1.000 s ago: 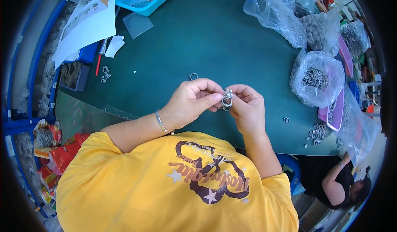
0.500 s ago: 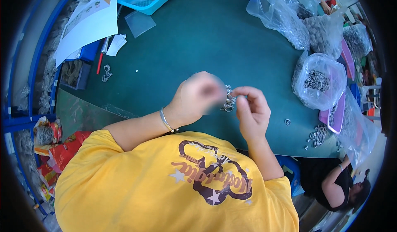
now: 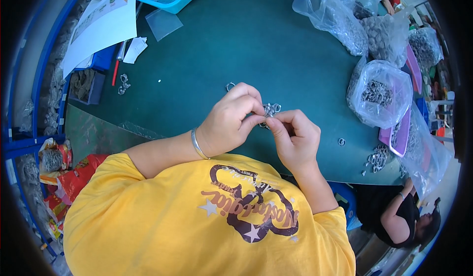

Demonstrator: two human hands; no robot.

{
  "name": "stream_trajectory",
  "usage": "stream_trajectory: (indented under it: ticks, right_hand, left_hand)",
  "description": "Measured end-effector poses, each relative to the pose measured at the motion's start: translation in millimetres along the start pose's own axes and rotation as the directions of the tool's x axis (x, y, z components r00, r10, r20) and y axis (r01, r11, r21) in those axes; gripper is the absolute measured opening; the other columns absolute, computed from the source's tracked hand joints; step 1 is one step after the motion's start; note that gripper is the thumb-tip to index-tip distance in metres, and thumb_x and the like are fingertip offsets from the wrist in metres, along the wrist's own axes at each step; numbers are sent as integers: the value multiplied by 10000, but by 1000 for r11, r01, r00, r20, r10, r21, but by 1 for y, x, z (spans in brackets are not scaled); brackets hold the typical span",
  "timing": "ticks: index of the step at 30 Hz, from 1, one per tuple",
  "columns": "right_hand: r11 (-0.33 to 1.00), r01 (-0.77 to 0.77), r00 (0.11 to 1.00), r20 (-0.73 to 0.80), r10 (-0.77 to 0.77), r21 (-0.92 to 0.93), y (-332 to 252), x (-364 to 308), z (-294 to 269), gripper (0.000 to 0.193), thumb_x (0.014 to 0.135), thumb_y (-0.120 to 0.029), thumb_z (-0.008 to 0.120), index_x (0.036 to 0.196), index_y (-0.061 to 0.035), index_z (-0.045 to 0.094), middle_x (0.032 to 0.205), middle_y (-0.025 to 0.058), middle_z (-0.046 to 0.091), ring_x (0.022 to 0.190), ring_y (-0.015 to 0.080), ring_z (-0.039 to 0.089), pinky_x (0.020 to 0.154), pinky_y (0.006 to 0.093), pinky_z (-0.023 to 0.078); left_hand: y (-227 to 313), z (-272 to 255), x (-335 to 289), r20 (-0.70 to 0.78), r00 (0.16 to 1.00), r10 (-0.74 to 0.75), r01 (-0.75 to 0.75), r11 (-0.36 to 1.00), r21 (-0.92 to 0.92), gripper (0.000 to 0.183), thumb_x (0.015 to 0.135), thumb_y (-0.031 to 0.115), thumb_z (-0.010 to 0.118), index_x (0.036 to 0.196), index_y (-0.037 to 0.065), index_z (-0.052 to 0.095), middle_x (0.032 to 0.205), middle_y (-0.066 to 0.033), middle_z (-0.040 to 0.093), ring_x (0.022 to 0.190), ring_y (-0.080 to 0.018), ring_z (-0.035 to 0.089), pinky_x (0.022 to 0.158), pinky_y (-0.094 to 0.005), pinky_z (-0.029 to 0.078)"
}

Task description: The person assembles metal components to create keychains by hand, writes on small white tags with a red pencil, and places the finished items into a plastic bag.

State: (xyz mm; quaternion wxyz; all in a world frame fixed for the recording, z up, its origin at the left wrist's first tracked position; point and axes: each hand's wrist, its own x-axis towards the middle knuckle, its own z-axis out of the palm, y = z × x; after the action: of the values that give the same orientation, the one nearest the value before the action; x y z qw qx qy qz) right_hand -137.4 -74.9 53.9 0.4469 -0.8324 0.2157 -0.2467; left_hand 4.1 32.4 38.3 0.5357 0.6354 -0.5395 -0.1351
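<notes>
My left hand [image 3: 235, 112], with a silver bangle at its wrist, has thumb and forefinger pinched together above the green table [image 3: 221, 44]. Facing it, my right hand [image 3: 298, 137] is closed in a similar pinch, and the fingertips almost meet. A small cluster of silvery ring-shaped metal pieces [image 3: 272, 109] lies just behind and partly under the fingertips. What the fingers grip is too small and too covered to tell. One loose ring [image 3: 230, 86] rests beyond my left knuckles.
To the right stand a clear bag of metal rings [image 3: 378, 93], a purple tray [image 3: 400, 140] and a ring pile [image 3: 377, 159]. Far left are a turquoise basket [image 3: 170, 0], paper sheets [image 3: 106, 27] and a red-tipped tool [image 3: 115, 73]. Another person [image 3: 396, 219] sits at lower right.
Both hands have come together over the ring cluster. My right thumb and forefinger, apart before, are now closed at my left fingertips. The left hand, blurred earlier, now shows a pinch.
</notes>
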Motion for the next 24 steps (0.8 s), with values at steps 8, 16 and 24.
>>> stream_trajectory:
  ticks: [8,16,24]
  right_hand:
    - [643,-369,903,94,420,672,12,24,-21,102,935,-119,585,917,-18,578,771,65,660,479,11,418,406,168,318]
    - [852,-470,881,184,436,233,45,14,-8,96,894,-58,600,967,-5,634,799,39,665,693,71,558,589,207,431]
    - [974,20,986,169,18,-226,42,62,36,67,786,-78,682,833,-33,697,877,160,651,754,327,626,694,387,514]
  left_hand:
    - [-6,2,-6,98,994,52,-47,997,-54,147,729,-22,722,812,35,614,955,-95,590,850,-235,594,710,-289,493]
    - [-34,-26,-22,93,987,-135,103,953,283,104,746,-24,706,788,12,618,945,-108,606,845,-239,617,714,-294,509]
    - [-53,-17,-36,-2,996,-87,77,873,481,118,749,6,711,817,12,615,854,-104,561,731,-245,580,646,-318,499]
